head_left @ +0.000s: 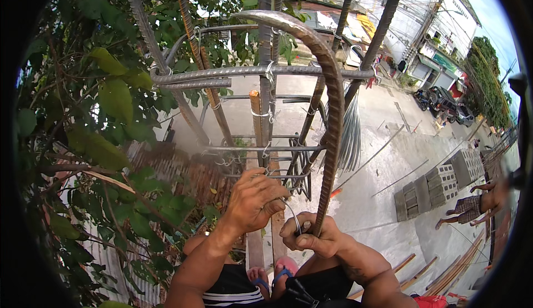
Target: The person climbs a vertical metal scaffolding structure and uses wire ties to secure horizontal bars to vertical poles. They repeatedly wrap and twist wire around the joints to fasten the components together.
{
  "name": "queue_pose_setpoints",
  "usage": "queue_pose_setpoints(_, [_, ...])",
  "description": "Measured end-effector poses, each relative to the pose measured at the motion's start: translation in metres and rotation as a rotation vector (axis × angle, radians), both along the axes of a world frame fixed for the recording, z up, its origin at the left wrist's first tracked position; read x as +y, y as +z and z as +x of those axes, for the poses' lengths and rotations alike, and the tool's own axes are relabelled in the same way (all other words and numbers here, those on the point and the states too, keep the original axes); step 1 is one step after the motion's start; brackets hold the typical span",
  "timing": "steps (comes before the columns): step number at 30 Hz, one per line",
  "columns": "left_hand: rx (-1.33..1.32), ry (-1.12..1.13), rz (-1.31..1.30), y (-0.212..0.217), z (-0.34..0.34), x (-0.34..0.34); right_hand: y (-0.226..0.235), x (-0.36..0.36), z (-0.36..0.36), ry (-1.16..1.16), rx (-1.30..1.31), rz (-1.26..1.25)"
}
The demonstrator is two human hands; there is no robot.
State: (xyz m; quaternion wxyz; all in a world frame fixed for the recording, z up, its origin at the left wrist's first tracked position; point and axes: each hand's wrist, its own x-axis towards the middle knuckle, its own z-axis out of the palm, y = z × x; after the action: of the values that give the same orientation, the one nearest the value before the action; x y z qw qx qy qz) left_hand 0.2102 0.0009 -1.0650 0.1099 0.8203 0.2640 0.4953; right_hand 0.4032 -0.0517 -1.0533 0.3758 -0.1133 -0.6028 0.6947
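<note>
A thin, pale tie wire (291, 212) bows between my hands. My left hand (252, 205) is closed, thumb and fingers pinching its upper end. My right hand (319, 237) closes round its lower end; a small dark thing between those fingers is too hidden to name. A thick, bent ribbed rebar (331, 102) arches close in front of me, its lower end meeting my right hand; whether the fingers grip it I cannot tell. Beyond my hands stands a column cage of upright rebars (265, 47) and horizontal steel ties (239, 71), with wire knots at crossings.
Leafy branches (114, 105) crowd the left. My sandalled feet stand by narrow planks (254, 247). A bundle of loose wire (351, 139) hangs on the cage's right. Below lie concrete pavement (366, 197) and stacked hollow blocks (426, 191); another person (472, 205) is at right.
</note>
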Motion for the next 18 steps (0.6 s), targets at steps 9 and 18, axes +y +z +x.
queue_pose_setpoints(9, [-0.125, -0.306, -0.537, 0.0, 0.016, -0.022, -0.002, 0.005, 0.013, -0.126, 0.031, 0.167])
queue_pose_setpoints(18, [-0.607, -0.032, -0.45, -0.007, 0.0, -0.005, -0.028, 0.021, -0.004, -0.539, 0.103, 0.135])
